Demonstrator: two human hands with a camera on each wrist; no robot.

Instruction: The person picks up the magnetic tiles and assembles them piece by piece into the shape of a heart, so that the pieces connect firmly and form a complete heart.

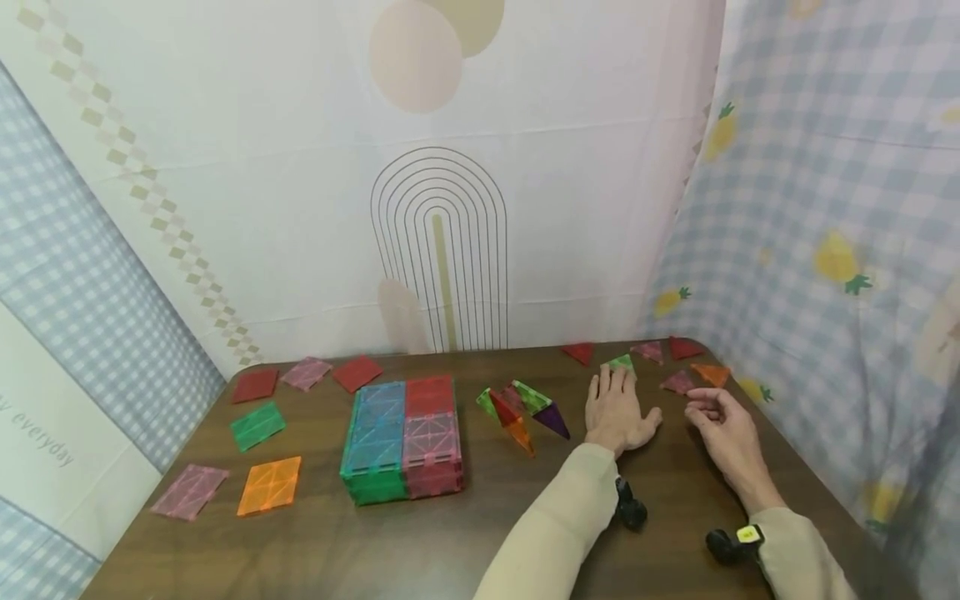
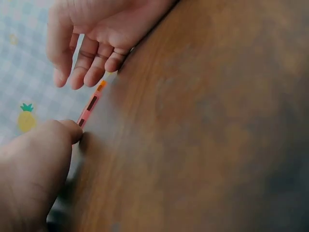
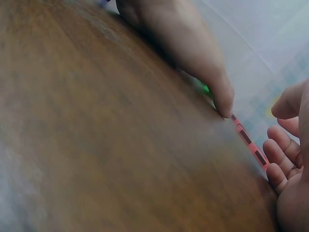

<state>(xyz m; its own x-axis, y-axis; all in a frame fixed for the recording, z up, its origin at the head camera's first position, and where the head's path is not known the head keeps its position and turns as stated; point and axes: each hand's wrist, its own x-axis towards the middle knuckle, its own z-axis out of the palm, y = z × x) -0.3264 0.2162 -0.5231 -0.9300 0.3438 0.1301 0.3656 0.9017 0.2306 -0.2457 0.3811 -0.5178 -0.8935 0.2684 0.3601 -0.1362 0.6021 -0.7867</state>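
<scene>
In the head view my left hand (image 1: 617,414) lies palm down on the table with its fingers straight. Its fingertips reach a green triangular magnetic tile (image 1: 622,362), partly covered by them. To its right, my right hand (image 1: 726,437) rests low over the table, fingers loosely bent and holding nothing. Just beyond those fingers lie a pink triangular tile (image 1: 678,382) and an orange triangular tile (image 1: 712,375). Left of my left hand, several triangular tiles stand joined in a folded cluster, including an orange one (image 1: 519,433) and a purple one (image 1: 552,421).
A low box of magnetic tiles (image 1: 381,425), blue, red, pink and green, stands mid-table. Loose square tiles lie to its left, among them an orange square (image 1: 270,485) and a green square (image 1: 257,426). Red triangles (image 1: 579,353) lie along the back edge, near the curtain (image 1: 817,208).
</scene>
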